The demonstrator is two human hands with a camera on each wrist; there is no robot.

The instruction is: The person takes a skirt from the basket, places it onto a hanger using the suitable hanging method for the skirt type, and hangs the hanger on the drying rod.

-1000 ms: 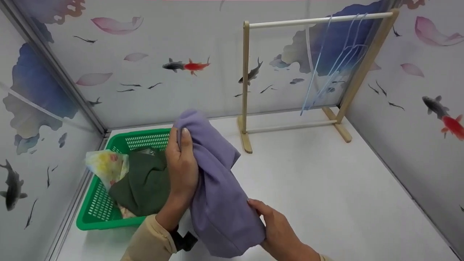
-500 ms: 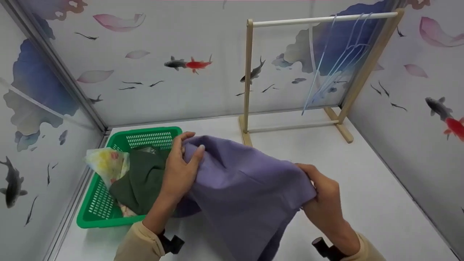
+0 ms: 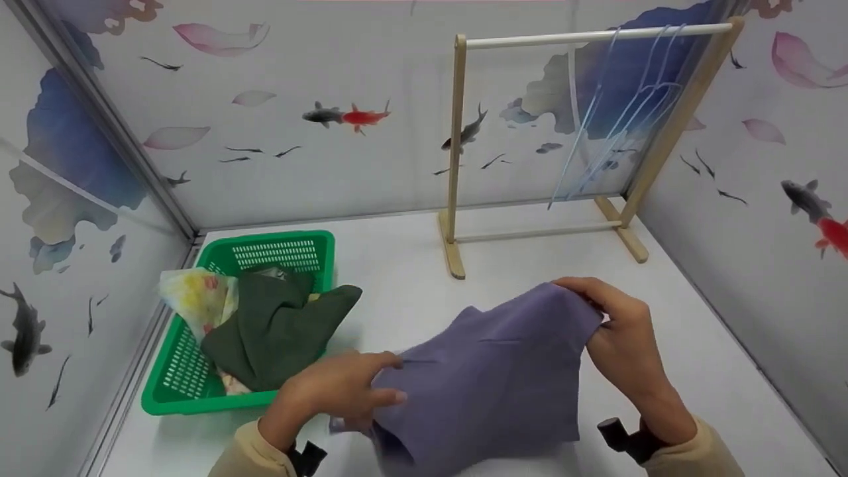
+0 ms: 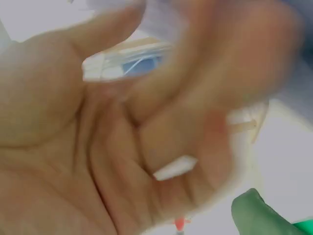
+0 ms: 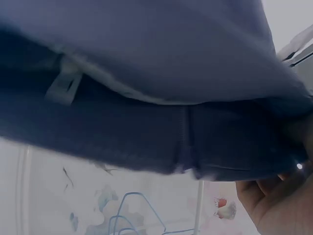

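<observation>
A purple garment (image 3: 490, 377) hangs spread between my two hands, low over the table. My right hand (image 3: 623, 338) grips its upper right corner in the head view. In the right wrist view the garment (image 5: 161, 54) shows a short zipper (image 5: 186, 142) and a pale tag (image 5: 66, 85) at its edge. My left hand (image 3: 344, 387) is at the garment's left side, thumb and forefinger spread apart over the cloth. The left wrist view shows that hand (image 4: 122, 127) blurred, with the palm bare and the fingers loosely bent.
A green basket (image 3: 156, 397) stands at left with a dark green cloth (image 3: 271, 331) and a yellow-patterned cloth (image 3: 199, 298) in it. One end of the green cloth hangs over its rim. A wooden rack (image 3: 457, 152) with blue hangers (image 3: 616, 126) stands behind, near patterned walls.
The garment has gone from a bunched upright bundle to spread out sideways. My right hand has moved up and right with its corner; my left hand has dropped and its fingers have spread.
</observation>
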